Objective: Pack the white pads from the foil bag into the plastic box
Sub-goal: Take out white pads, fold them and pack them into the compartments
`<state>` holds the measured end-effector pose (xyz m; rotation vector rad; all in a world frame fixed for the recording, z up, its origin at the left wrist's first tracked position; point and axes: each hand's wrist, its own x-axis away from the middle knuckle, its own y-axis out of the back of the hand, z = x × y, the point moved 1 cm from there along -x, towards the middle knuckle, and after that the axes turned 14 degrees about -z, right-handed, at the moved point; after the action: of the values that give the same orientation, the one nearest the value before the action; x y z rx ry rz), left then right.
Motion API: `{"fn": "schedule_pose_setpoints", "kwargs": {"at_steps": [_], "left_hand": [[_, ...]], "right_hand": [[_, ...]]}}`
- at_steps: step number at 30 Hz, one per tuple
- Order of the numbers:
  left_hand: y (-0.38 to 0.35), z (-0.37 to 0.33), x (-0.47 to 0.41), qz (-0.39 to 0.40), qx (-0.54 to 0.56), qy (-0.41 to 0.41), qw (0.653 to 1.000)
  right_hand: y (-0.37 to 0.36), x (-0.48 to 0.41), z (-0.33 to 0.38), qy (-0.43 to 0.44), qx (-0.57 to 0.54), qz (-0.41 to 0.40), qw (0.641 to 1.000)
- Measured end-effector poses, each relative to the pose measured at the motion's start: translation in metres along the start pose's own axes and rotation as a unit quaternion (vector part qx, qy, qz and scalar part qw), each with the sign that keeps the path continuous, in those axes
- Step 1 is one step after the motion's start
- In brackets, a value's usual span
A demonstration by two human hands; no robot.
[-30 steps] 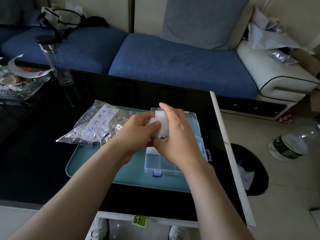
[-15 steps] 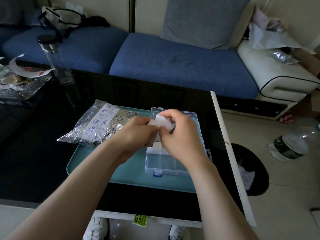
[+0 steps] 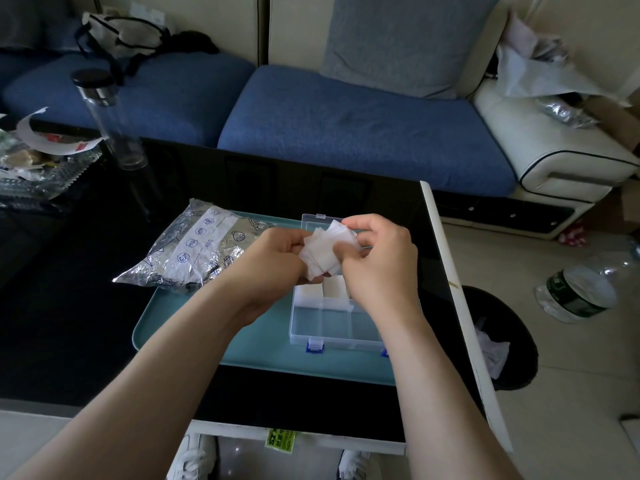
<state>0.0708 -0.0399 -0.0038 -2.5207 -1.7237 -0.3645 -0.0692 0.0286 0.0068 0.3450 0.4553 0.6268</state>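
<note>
White pads (image 3: 325, 249) fanned out as these are will likely catch on the dividers, so the step in hand looks to be squaring the sheaf before it goes down into the plastic box (image 3: 332, 329). To do it well, tap the edges flush between the two hands, keep the pinch light so the soft squares do not crease, and lower the stack level into a free cell beside the packed stacks (image 3: 308, 292). Those stacks show white in at least two cells of the box's far half, while the cells of its near half look unfilled. The sheaf hangs just above the far half of the box, close over the filled cells and apparently clear of them. The left hand (image 3: 277, 258) comes in from the left of the box, its fingers curled round the sheaf's left edge. The right hand (image 3: 381, 261), over the box's right side, is narrowly closed too, its fingertips nipping the right edge of the same pads. Whether that wrist brushes the box's rim I cannot tell. The foil bag (image 3: 194, 251) lies just left of the box, and the teal tray (image 3: 180, 327) lies beneath both.
</note>
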Motion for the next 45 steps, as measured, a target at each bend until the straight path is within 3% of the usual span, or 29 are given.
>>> {"fn": "schedule_pose_setpoints", "kwargs": {"at_steps": [8, 12, 15, 18, 23, 27, 32, 38, 45], "left_hand": [[0.003, -0.003, 0.002, -0.007, 0.02, 0.022, 1.0], [0.007, -0.005, 0.002, -0.044, 0.033, 0.042, 0.998], [0.007, -0.01, 0.005, -0.054, 0.088, 0.074, 0.992], [0.003, -0.015, 0.006, -0.059, 0.159, 0.121, 0.978], [-0.001, -0.016, 0.009, -0.025, 0.169, 0.141, 0.975], [-0.002, -0.017, 0.012, 0.001, 0.167, 0.133, 0.977], [0.001, -0.013, 0.007, -0.009, 0.137, 0.121, 0.983], [0.005, -0.011, 0.007, -0.022, 0.122, 0.14, 0.982], [0.007, -0.014, 0.012, 0.044, 0.145, 0.163, 0.975]], "right_hand": [[0.006, -0.002, 0.002, 0.01, 0.0, -0.073, 0.997], [0.012, -0.007, 0.004, -0.058, -0.104, -0.137, 0.983], [0.01, -0.007, 0.009, -0.097, -0.15, -0.062, 0.982], [0.003, 0.001, 0.011, -0.061, -0.107, 0.028, 0.992], [-0.001, 0.003, 0.009, -0.015, -0.091, 0.06, 0.994], [-0.004, 0.006, 0.007, 0.059, 0.004, 0.065, 0.996], [-0.009, 0.018, 0.009, 0.104, 0.122, 0.152, 0.975], [-0.005, 0.013, 0.01, 0.1, 0.076, 0.157, 0.98], [-0.005, 0.014, 0.012, 0.087, 0.015, 0.201, 0.976]]}}
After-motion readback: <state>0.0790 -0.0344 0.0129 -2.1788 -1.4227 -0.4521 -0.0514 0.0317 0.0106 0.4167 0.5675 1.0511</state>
